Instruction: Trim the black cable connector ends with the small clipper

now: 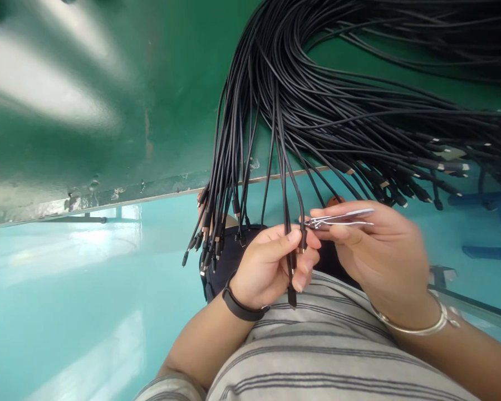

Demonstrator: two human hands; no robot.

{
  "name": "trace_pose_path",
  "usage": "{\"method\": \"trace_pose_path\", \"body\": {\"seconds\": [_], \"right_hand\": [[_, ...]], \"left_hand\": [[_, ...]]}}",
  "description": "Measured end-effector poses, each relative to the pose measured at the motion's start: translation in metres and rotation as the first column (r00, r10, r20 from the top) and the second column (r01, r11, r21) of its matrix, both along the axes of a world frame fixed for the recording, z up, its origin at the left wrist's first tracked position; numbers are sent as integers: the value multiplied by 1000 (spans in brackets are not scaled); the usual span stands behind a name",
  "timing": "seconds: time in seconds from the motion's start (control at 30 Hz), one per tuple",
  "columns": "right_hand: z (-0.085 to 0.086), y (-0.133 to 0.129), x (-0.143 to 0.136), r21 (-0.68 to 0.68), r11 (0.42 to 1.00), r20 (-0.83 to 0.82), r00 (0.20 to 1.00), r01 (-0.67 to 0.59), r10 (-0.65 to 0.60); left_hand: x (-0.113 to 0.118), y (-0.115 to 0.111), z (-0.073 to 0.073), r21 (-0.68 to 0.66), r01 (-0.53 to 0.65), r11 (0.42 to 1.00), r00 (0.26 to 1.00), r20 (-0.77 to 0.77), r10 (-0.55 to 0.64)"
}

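Observation:
My left hand (pixel 275 262) is closed around the ends of several black cables, thumb on top. One cable's plug (pixel 303 242) sticks up between its fingertips, and a longer cable end (pixel 291 295) hangs below the fingers. My right hand (pixel 379 250) pinches a small silver two-armed tool (pixel 350 218), like thread snips or tweezers; its exact kind I cannot make out. The tool's narrow tips touch or nearly touch the cable just above the plug. Both hands are in front of the table edge, over my lap.
A thick bundle of black cables (pixel 275 72) lies on the green table (pixel 108 122) and drapes over its edge. Loose plugs (pixel 209 234) hang left of my hands, and more plugs (pixel 401 186) lie along the right. A blue stool-like object (pixel 490 223) stands at the right.

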State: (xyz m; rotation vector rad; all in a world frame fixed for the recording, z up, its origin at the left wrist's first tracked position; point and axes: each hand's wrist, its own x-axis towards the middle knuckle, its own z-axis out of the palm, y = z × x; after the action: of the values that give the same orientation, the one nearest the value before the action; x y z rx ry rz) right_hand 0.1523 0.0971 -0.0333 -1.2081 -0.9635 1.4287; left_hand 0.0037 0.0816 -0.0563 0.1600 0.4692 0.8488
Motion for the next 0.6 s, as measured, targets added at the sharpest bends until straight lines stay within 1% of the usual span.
{"method": "trace_pose_path", "body": {"seconds": [0.13, 0.27, 0.3, 0.37, 0.43, 0.47, 0.5, 0.53, 0.57, 0.6], "right_hand": [[-2, 6, 1, -132, 990, -203, 979, -38, 11], [-4, 11, 3, -182, 982, -257, 966, -46, -2], [-5, 13, 4, -178, 983, -260, 966, -52, 4], [-3, 15, 5, -166, 980, -267, 962, -105, 58], [2, 18, 7, -152, 964, -253, 952, -216, 173], [6, 19, 9, -147, 950, -220, 946, -274, 239], [11, 20, 11, -137, 940, -146, 944, -314, 294], [17, 21, 15, -115, 939, -13, 946, -325, 325], [22, 22, 19, -81, 948, 184, 930, -309, 319], [27, 24, 24, -17, 960, 417, 871, -279, 260]], "left_hand": [[-2, 0, -1, 1, 5, 1000, 997, 81, -5], [-2, 1, -3, -9, 9, 1000, 990, 141, -8], [-1, 1, -3, -7, 7, 1000, 991, 131, -6], [0, 0, -5, 12, 3, 1000, 998, 67, -4], [2, -3, -7, 61, -2, 998, 999, -53, 5], [3, -5, -7, 97, 0, 995, 992, -122, 12], [3, -7, -7, 135, 7, 991, 981, -192, 19], [3, -10, -7, 170, 18, 985, 965, -260, 27], [3, -13, -7, 199, 32, 979, 947, -319, 33], [2, -16, -6, 222, 47, 974, 930, -366, 39]]}}
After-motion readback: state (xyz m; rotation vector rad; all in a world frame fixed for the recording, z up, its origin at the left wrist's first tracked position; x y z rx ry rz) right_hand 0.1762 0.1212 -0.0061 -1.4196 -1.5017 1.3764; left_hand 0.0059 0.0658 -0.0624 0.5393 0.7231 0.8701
